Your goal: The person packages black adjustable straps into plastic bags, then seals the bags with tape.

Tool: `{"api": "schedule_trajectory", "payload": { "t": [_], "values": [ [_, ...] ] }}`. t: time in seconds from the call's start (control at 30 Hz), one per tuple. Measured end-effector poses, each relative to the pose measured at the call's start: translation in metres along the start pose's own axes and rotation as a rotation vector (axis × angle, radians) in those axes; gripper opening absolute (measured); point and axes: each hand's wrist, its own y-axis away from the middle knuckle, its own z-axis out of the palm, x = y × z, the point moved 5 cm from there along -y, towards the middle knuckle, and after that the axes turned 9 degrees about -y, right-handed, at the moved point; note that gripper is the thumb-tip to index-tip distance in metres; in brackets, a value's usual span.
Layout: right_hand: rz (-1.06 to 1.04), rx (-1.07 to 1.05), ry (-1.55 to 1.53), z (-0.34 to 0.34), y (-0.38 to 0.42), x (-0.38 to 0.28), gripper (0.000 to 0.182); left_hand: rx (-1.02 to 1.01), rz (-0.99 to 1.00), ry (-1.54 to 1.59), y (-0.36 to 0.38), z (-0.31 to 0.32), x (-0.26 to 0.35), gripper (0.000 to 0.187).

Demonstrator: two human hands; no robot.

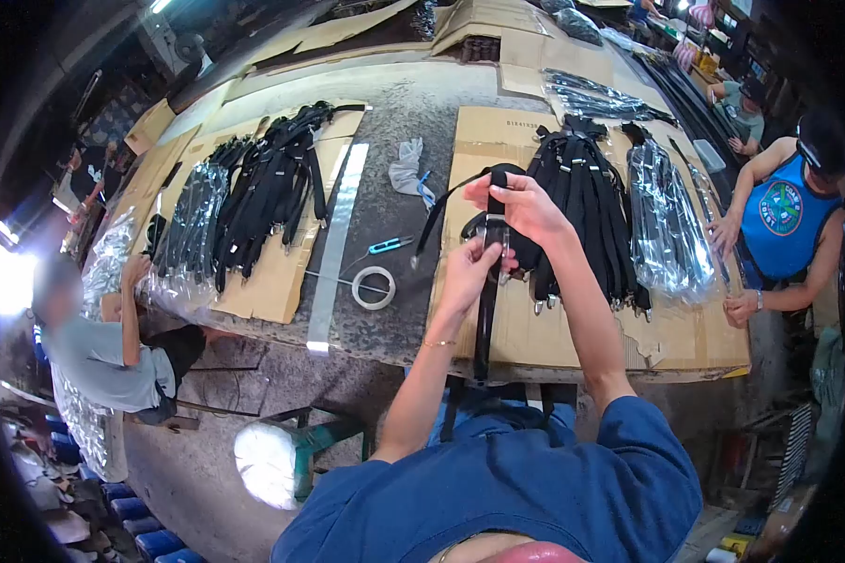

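Observation:
My left hand (pixel 469 272) pinches the lower part of a black suspender strap (pixel 485 324) by a shiny, clear-looking piece. Above it, my right hand (pixel 528 206) grips the same strap near a metal slider, fingers closed. The strap's lower end hangs down past the table's front edge, and another length loops off to the left. Just right of my hands lies a pile of black suspenders (pixel 582 206) with metal clips, on a cardboard sheet (pixel 573 342). My right hand partly covers that pile's left side.
Left of my hands are a tape roll (pixel 374 288), a blue-handled cutter (pixel 391 245), a metal ruler (pixel 338 244) and a grey cloth (pixel 407 169). More suspenders (pixel 277 183) and plastic-wrapped bundles (pixel 662 216) lie either side. Co-workers sit left (pixel 108 347) and right (pixel 789 216).

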Motion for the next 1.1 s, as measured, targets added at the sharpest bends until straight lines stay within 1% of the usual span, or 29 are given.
{"api": "schedule_trajectory", "payload": {
  "t": [0.07,0.1,0.13,0.17,0.2,0.23,0.27,0.33,0.37,0.43,0.47,0.5,0.53,0.57,0.63,0.67,0.7,0.77,0.8,0.83,0.9,0.93,0.97,1.03,1.07,1.1],
  "values": [
    [0.001,-0.076,0.179,0.003,0.004,0.005,0.037,0.013,0.01,0.054,-0.009,0.001,0.004,0.015],
    [0.006,-0.079,0.179,0.005,0.009,0.006,0.037,0.022,0.023,0.1,-0.012,0.001,0.009,0.015],
    [0.086,-0.084,0.06,0.009,0.014,0.008,0.039,0.035,0.064,0.092,-0.011,0.002,0.018,0.014],
    [0.165,-0.086,-0.059,0.011,0.018,0.011,0.042,0.037,0.065,0.092,-0.011,0.002,0.018,0.014],
    [0.278,-0.172,-0.34,0.003,0.016,0.024,0.052,0.047,0.08,0.029,-0.012,0.0,0.017,0.014],
    [0.276,-0.168,-0.34,-0.016,0.012,0.043,0.052,0.054,0.094,-0.035,-0.012,0.0,0.014,0.014],
    [0.318,-0.052,-0.326,-0.041,0.006,0.068,0.053,0.05,0.093,-0.035,-0.012,-0.002,0.004,0.014],
    [0.394,0.15,-0.332,-0.042,0.005,0.082,0.053,0.132,0.208,-0.386,-0.007,-0.008,0.001,0.015],
    [0.398,0.222,-0.441,-0.04,0.005,0.089,0.051,0.137,0.212,-0.387,-0.005,-0.009,-0.004,0.015],
    [0.308,0.407,-0.354,-0.037,0.002,0.085,0.04,0.101,0.021,-0.099,0.012,-0.003,-0.005,0.016],
    [0.251,0.36,-0.345,-0.054,-0.008,0.089,0.035,0.142,-0.019,-0.029,0.014,-0.005,-0.011,0.015],
    [0.192,0.313,-0.336,-0.054,-0.013,0.086,0.03,0.151,-0.019,-0.029,0.016,-0.008,-0.015,0.015],
    [0.082,0.328,-0.348,-0.056,-0.013,0.082,0.027,0.156,-0.03,-0.041,0.017,-0.011,-0.018,0.014],
    [0.085,0.324,-0.347,-0.058,-0.013,0.082,0.027,0.157,-0.041,-0.051,0.018,-0.012,-0.021,0.012],
    [-0.053,0.36,-0.273,-0.031,-0.006,0.057,0.03,0.158,-0.052,-0.07,0.018,-0.01,-0.015,0.014],
    [-0.053,0.273,-0.178,-0.03,-0.006,0.053,0.042,0.155,-0.064,-0.09,0.017,-0.009,-0.012,0.015],
    [-0.052,0.273,-0.175,-0.025,-0.004,0.05,0.042,0.156,-0.063,-0.088,0.014,-0.009,-0.012,0.015],
    [-0.061,0.154,-0.114,-0.004,0.004,0.037,0.043,0.119,0.005,-0.088,0.004,-0.005,-0.008,0.016],
    [-0.055,0.094,-0.075,0.001,0.007,0.034,0.047,0.114,0.008,-0.085,0.004,0.0,0.003,0.016],
    [-0.058,0.097,-0.072,0.001,0.011,0.031,0.047,0.109,0.009,-0.083,0.0,0.002,0.005,0.016],
    [0.01,0.031,-0.024,0.007,0.018,0.029,0.051,0.123,0.03,-0.092,-0.007,0.005,0.011,0.015],
    [0.026,-0.001,0.073,0.012,0.024,0.025,0.055,0.163,0.047,-0.144,-0.01,0.006,0.015,0.015],
    [0.024,-0.001,0.075,0.011,0.027,0.027,0.055,0.162,0.049,-0.144,-0.011,0.008,0.018,0.015],
    [-0.023,-0.09,-0.087,0.006,0.03,0.032,0.058,0.162,0.117,-0.132,-0.012,0.014,0.029,0.013],
    [-0.036,-0.142,-0.101,0.003,0.031,0.032,0.06,0.162,0.119,-0.132,-0.014,0.015,0.027,0.013],
    [-0.037,-0.142,-0.1,0.004,0.033,0.031,0.06,0.154,0.15,-0.147,-0.015,0.017,0.027,0.014]
  ]
}}
